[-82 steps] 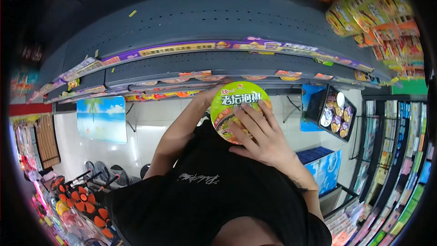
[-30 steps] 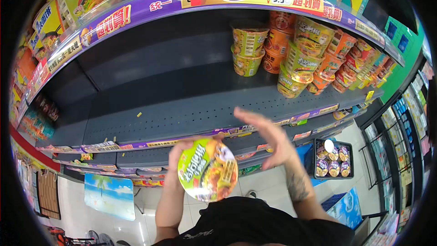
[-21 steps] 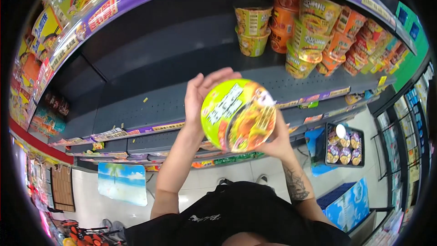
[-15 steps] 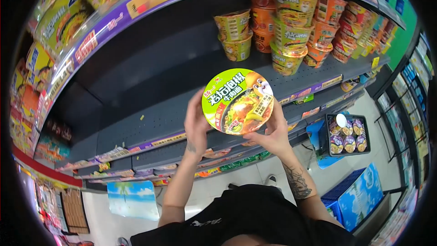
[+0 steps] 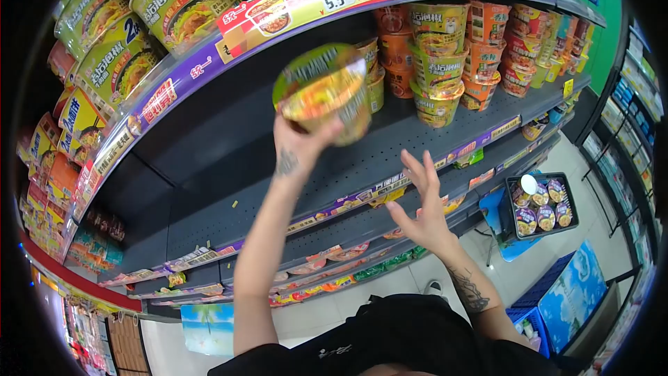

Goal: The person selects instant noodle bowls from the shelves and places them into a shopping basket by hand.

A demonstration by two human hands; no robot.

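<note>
The green noodle cup [image 5: 323, 94] is tilted above the shelf [image 5: 278, 184], my left hand [image 5: 300, 145] clamped on its lower part. It's blurred, so I can't tell whether it touches the two-cup stack [image 5: 376, 92] just behind. My right hand [image 5: 423, 212] is near the shelf's front edge, thumb and fingers spread apart. Farther right stand stacked green cups [image 5: 438, 66] and orange cups [image 5: 483, 59]; below, a black basket [image 5: 573, 203] holds round-topped cups [image 5: 546, 221].

Left hand [image 5: 303, 141] gripping lower side of noodle cup [image 5: 327, 94]; left forearm [image 5: 259, 257] extended up toward it. Right hand [image 5: 426, 214] apart from cup, below and right, fingers spread; right forearm [image 5: 473, 285] tattooed.
</note>
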